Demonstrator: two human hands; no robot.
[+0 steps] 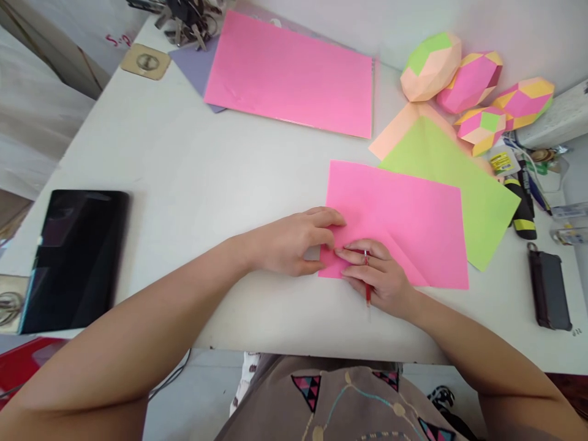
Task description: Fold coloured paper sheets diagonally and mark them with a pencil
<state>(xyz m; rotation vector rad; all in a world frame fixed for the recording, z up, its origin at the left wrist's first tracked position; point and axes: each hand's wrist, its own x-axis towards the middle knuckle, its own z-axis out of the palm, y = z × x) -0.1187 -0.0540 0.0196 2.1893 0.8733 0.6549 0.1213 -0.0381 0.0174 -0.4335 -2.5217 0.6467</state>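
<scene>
A pink paper sheet (425,214) lies on the white table in front of me, with a diagonal fold line at its lower part near my right hand. My left hand (303,242) rests at the sheet's left edge, its fingers bent and apart, the fingertips touching the paper. Close beside it, my right hand (381,275) presses its fingertips on the lower left of the sheet. A slim red pencil (368,294) is tucked between the fingers of that hand, pointing toward me. My right palm hides part of the fold.
Green paper (487,214) and peach paper (390,136) lie partly under the pink sheet. Faceted paper shapes (432,67) stand at the back right. A pink paper pack (294,73), keys (186,21), a black tablet (78,257), a dark case (549,288) and a black-yellow tool (523,211) surround the work.
</scene>
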